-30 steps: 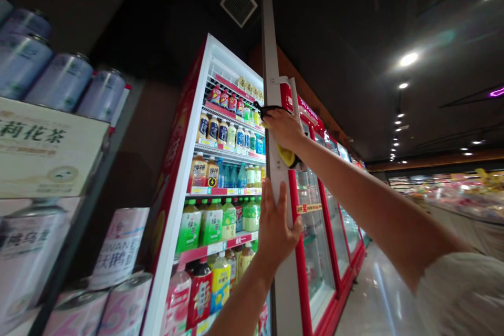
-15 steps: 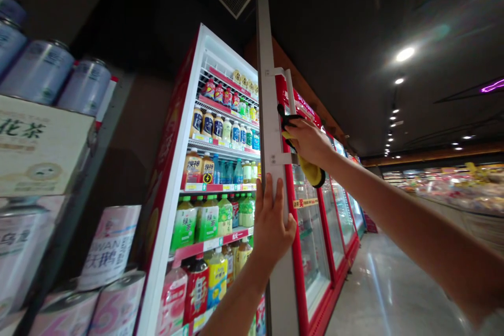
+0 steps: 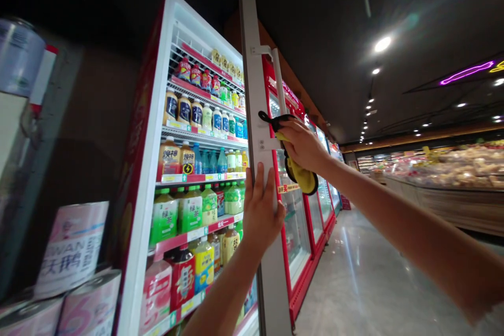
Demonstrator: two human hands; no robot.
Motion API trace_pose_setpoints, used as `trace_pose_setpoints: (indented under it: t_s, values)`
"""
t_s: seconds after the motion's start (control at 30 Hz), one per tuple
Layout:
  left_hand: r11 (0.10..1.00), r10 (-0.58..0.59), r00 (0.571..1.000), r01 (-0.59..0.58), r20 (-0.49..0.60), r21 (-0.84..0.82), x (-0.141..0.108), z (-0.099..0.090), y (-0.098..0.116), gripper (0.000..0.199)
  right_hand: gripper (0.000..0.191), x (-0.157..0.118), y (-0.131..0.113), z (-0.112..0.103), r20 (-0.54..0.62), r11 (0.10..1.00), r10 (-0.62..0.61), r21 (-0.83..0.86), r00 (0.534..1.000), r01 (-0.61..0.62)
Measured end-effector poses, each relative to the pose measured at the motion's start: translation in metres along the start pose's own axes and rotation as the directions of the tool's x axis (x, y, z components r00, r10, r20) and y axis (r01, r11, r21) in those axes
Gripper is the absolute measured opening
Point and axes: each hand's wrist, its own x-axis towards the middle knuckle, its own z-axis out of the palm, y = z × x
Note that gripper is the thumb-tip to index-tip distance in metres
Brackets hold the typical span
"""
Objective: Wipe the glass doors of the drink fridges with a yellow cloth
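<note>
Cloth [image 3: 305,176], yellow/blk, is hanging from R hand [image 3: 302,142] in head view, fingers bunched round it; vs 1 s ago it's shifting from door edge [image 3: 276,273] to beside handle [image 3: 279,81], so work's prob. centring there. L hand [image 3: 262,210] is resting on door edge, fingers extended, slightly spread, gripping nothing. Fridge [image 3: 156,89] is standing open.

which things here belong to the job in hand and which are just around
In use:
yellow cloth, in right hand
open cooler door, against left hand
door handle, beside cloth

Just around:
bottled drinks
pinkish cans
ceiling lights
</note>
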Motion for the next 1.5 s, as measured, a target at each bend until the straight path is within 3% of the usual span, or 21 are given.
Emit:
trace_pose_setpoints:
  t_s: [0.07,0.23,0.3,0.43,0.5,0.63,0.73,0.8,1.0,1.13,1.33,1.5]
  values:
    - [1.0,-0.009,1.0,0.009,-0.004,-0.003,0.0,0.001,0.001,0.09,0.041,-0.006,0.0,0.002,-0.016,0.999,0.019,0.036,1.0,-0.019]
    - [1.0,-0.022,0.999,0.022,-0.028,-0.017,0.001,0.005,0.004,0.088,0.044,0.024,0.015,0.008,-0.029,0.993,0.107,0.059,0.994,-0.105]
    - [0.999,-0.019,0.999,0.018,-0.026,-0.029,0.0,0.006,0.005,0.086,0.045,0.013,0.011,0.011,-0.07,0.985,0.152,0.096,0.986,-0.145]
    - [0.998,-0.027,1.0,0.027,-0.012,-0.055,-0.002,0.006,0.005,0.085,0.052,-0.044,-0.026,0.007,-0.129,0.965,0.217,0.178,0.968,-0.192]
    - [0.997,-0.031,1.0,0.031,-0.002,-0.068,-0.003,0.006,0.004,0.084,0.052,-0.059,-0.047,0.002,-0.12,0.972,0.18,0.175,0.976,-0.157]
    - [0.994,-0.054,0.998,0.056,0.021,-0.096,-0.009,0.003,0.002,0.087,0.046,-0.033,-0.069,0.001,-0.04,0.998,0.044,0.045,0.998,-0.042]
    - [0.981,-0.118,0.991,0.127,0.067,-0.147,-0.027,-0.003,0.0,0.095,0.041,-0.006,-0.074,0.009,0.008,0.996,0.074,-0.048,0.997,-0.074]
    - [0.968,-0.144,0.982,0.166,0.125,-0.188,-0.046,-0.011,-0.002,0.099,0.038,-0.009,-0.081,0.014,0.033,0.996,0.063,-0.058,0.997,-0.061]
    - [0.952,-0.162,0.949,0.223,0.272,-0.21,-0.108,-0.035,-0.002,0.102,0.035,-0.097,-0.127,0.014,0.112,0.983,-0.182,0.041,0.977,0.178]
    - [0.945,-0.224,0.914,0.288,0.337,-0.153,-0.135,-0.044,-0.002,0.106,0.039,-0.134,-0.152,0.018,0.135,0.962,-0.251,0.145,0.959,0.231]
    - [0.944,-0.251,0.889,0.312,0.383,-0.106,-0.167,-0.071,-0.005,0.102,0.035,-0.137,-0.185,0.047,0.091,0.96,-0.152,0.252,0.984,0.125]
    - [0.957,-0.283,0.887,0.286,0.365,0.047,-0.192,-0.087,-0.016,0.089,0.04,-0.13,-0.211,0.077,0.153,0.936,-0.093,0.351,0.984,0.033]
